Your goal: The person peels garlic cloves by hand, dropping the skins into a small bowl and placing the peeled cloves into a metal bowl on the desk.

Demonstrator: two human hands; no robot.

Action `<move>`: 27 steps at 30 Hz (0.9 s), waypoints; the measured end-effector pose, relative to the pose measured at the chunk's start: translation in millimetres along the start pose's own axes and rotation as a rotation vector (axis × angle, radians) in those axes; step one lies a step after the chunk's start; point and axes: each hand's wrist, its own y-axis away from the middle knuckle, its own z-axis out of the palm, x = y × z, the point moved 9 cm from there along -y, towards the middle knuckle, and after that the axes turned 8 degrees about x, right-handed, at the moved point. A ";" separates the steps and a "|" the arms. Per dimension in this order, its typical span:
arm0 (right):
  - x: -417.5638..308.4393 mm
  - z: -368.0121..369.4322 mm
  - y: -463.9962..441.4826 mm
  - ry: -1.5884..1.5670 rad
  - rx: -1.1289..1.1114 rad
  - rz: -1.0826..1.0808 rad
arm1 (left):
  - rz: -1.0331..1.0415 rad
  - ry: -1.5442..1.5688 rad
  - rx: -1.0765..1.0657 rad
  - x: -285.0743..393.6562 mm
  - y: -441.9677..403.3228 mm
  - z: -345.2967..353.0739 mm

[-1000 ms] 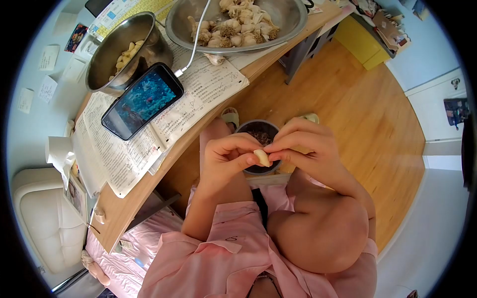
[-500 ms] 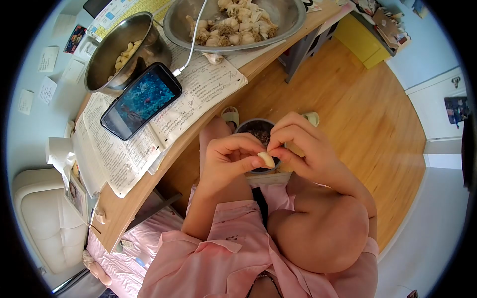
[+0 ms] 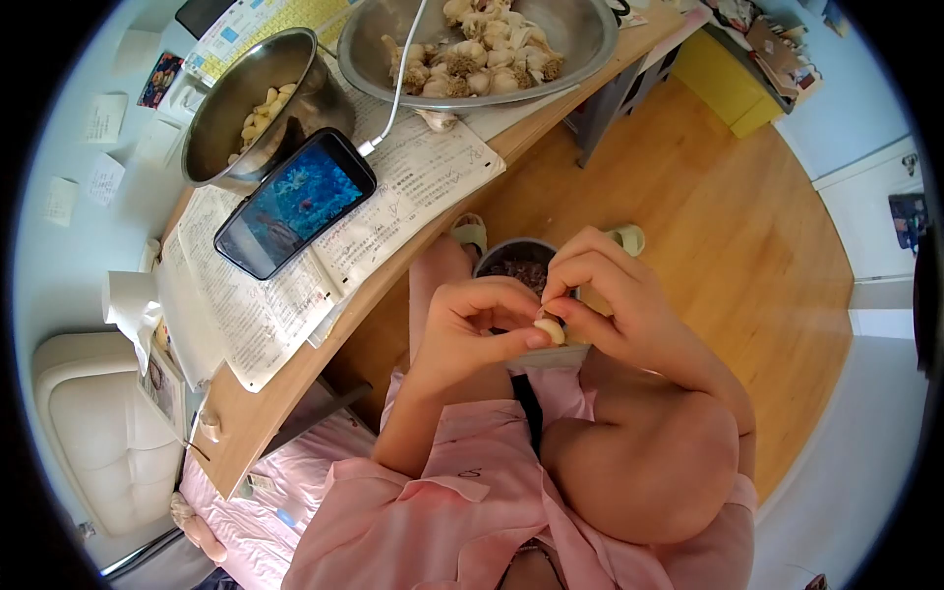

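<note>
Between the thumb and fingers of my left hand (image 3: 482,320) is a pale, mostly bare garlic clove (image 3: 553,331). My right hand (image 3: 605,300) pinches at the clove's upper end, its fingertips closed together there; a bit of skin may be between them, too small to be sure. Beneath both hands, on the floor between my legs, stands a bin (image 3: 516,246) with dark reddish-brown scraps in it, partly hidden by my fingers.
On the desk (image 3: 228,433) stand a steel pot (image 3: 211,128) of peeled cloves and a wide metal bowl (image 3: 379,74) of whole garlic bulbs. A phone (image 3: 295,202) with a white cable leans on the pot, above printed papers (image 3: 423,177). One bulb (image 3: 438,120) lies beside the bowl.
The view has shifted slightly, so everything sits a little further right. The clove has turned somewhat between my fingers, and both hands stay close together over the bin.
</note>
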 end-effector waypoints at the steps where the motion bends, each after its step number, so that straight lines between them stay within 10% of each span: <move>1: -0.3 -0.8 -0.3 -0.003 0.005 -0.003 | -0.035 0.017 0.001 -1.4 0.7 1.5; 9: 11.5 -23.3 1.1 0.012 0.210 0.088 | 0.048 -0.020 -0.017 -1.0 -0.7 0.4; 15: 46.4 -12.0 17.2 0.604 -0.048 0.211 | 0.183 -0.064 0.001 10.0 1.2 -1.7; 27: 44.9 -7.6 14.4 0.183 0.037 0.350 | 0.615 -0.701 0.279 50.5 19.8 3.2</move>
